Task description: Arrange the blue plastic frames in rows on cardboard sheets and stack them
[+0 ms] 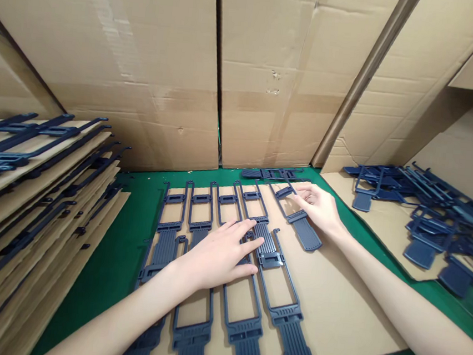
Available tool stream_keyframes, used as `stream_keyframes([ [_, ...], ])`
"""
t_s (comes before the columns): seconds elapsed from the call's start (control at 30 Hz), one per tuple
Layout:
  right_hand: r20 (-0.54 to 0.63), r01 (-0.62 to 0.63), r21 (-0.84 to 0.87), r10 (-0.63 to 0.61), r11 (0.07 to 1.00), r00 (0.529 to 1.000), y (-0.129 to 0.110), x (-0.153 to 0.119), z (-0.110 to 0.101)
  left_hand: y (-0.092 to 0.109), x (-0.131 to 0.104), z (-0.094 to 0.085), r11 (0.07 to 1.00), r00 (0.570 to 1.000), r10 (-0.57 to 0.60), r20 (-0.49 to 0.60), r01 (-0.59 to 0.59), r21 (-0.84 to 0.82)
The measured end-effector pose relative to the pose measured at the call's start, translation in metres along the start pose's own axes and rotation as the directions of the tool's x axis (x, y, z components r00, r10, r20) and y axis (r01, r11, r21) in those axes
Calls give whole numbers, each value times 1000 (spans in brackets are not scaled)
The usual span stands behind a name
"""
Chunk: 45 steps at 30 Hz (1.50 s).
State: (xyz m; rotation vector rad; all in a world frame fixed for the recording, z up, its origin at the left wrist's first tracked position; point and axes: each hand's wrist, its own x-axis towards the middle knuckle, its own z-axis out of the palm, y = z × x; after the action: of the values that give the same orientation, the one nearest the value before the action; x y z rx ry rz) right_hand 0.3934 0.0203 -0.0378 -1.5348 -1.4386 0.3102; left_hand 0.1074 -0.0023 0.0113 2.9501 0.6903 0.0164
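Note:
Dark blue plastic frames lie in two rows on a cardboard sheet [341, 310]. My left hand [218, 254] rests palm down over the middle of the rows, fingers spread, its fingertips near a ribbed frame [264, 239]. At the upper right of the sheet, my right hand [317, 207] pinches the side of a single frame [307, 232], whose ribbed end points toward me. Below my left fingers another frame [282, 285] lies with its hooked end upward. My left hand and forearm hide parts of several frames.
Cardboard sheets [86, 263] stacked with blue frames stand at the left. Loose frames [423, 234] are heaped on cardboard at the right. A few more [272, 174] lie at the back of the green table [104, 243]. Large cardboard boxes [265, 91] stand behind.

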Motion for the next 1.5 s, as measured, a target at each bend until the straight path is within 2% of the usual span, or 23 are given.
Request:
stream_keyframes([
  [0.13,-50,0,228,12,974,999,-5,-1,-2,-1,0,0,1000,1000,-5,10,5,-6],
  [0.2,-16,40,235,-37,971,999,-5,-3,0,-1,0,0,1000,1000,-2,12,2,-6],
  [0.27,62,118,155,-129,981,990,-4,-5,3,-1,0,0,1000,1000,2,16,-2,-2],
  [0.37,237,266,2,-259,964,936,-3,-7,6,0,1,-1,1000,1000,4,23,-4,0],
  [0.43,309,345,-43,-316,938,897,-3,-7,6,0,1,-2,1000,1000,1,24,-1,-4],
  [0.67,382,480,65,-466,875,798,-10,-8,5,-1,1,0,1000,1000,1,21,-1,-11],
  [0.73,367,485,66,-473,872,801,-12,-9,5,-2,1,1,1000,1000,5,5,-5,-23],
  [0.87,287,437,-28,-411,899,865,-8,-9,5,-2,1,3,999,1000,13,-23,-14,-44],
  [0.93,289,402,-76,-366,912,885,-4,-8,4,-2,1,3,999,1000,14,-19,-15,-38],
  [1.13,359,448,-87,-391,890,848,-1,-7,5,-2,1,3,1000,1000,12,-14,-13,-26],
  [1.5,354,427,-123,-362,896,862,-1,-11,13,-1,1,0,999,1000,1,12,-1,-38],
])
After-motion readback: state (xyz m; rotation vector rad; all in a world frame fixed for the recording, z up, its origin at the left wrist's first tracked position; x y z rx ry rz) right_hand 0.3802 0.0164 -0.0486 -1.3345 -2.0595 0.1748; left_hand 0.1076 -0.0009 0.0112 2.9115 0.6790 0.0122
